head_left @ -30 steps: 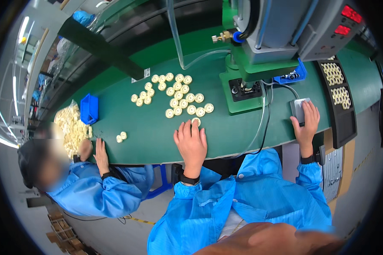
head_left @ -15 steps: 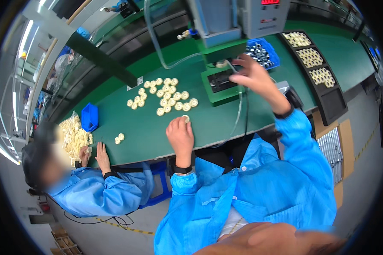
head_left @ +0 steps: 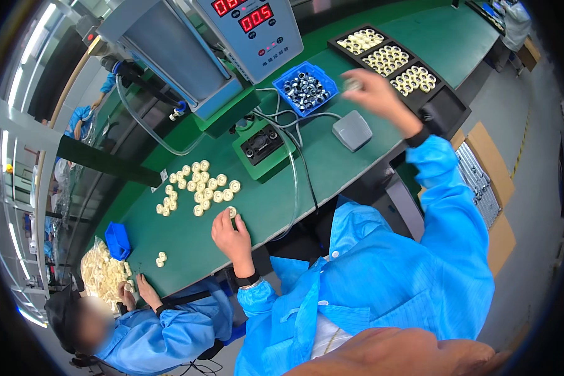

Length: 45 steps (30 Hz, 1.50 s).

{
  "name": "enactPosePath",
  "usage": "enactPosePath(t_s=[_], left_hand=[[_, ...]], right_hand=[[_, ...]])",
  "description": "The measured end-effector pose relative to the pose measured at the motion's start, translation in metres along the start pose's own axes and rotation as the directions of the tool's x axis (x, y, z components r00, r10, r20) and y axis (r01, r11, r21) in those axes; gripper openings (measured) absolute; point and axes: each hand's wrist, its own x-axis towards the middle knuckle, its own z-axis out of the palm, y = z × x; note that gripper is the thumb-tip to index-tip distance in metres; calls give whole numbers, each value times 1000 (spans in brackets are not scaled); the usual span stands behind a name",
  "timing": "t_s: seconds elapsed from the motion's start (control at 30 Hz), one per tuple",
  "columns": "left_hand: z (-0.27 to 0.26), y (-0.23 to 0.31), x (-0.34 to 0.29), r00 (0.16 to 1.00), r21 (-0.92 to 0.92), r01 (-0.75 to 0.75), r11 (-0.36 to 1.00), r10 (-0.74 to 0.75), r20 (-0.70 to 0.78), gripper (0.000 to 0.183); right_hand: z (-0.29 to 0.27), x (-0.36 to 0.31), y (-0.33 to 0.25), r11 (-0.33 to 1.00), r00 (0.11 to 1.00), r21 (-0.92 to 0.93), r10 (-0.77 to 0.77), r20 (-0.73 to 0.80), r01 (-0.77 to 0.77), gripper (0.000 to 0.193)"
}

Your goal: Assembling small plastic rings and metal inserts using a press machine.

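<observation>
Near the front edge of the green table, my left hand [head_left: 232, 238] has its fingers closed on a round cream plastic part [head_left: 232, 212]. My right hand [head_left: 382, 99] is raised between a blue bin and a black tray, pinching a small round cream part [head_left: 352, 84] at the fingertips. Left of that hand stands a press with a green base [head_left: 260, 153] and a dark fixture [head_left: 261, 146]; no hand touches it. Several more cream round parts [head_left: 200, 187] lie loose on the table beyond my left hand.
The blue bin [head_left: 305, 89] holds metal rings. The black tray [head_left: 451, 109] has cream parts in several compartments. A grey box [head_left: 352, 131], cables and a control box [head_left: 257, 44] sit near the press. At left, a co-worker's hands [head_left: 147, 292] are beside a bag of cream parts [head_left: 100, 272].
My right hand has moved from the press fixture to the right, toward the black tray, with a cream part. My left hand still holds its part. The view has turned and shifted right.
</observation>
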Motion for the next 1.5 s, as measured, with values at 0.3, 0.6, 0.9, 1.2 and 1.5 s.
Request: enactPosePath(t_s=[0.3, 0.6, 0.9, 1.2, 1.5], left_hand=[[-2, 8, 4, 999, 67, 23, 997, -25, 23, 30], [-4, 11, 6, 1000, 66, -16, 998, 14, 18, 30], [-16, 5, 12, 999, -91, 25, 996, -22, 32, 20], [1, 88, 118, 997, -439, -73, 895, 63, -36, 33], [48, 92, 147, 991, -417, -101, 903, 130, 41, 28]], right_hand=[[-122, -57, 130, 609, 960, -742, 179, -215, -280, 34], [-127, -50, 136, 507, 859, -712, 430, -278, -485, 41], [-125, -50, 144, 446, 900, -797, 347, -265, -407, 34], [-122, -40, 161, 300, 901, -883, 356, -248, -361, 26], [-93, -54, 72, 660, 983, -739, -9, -183, -132, 36]])
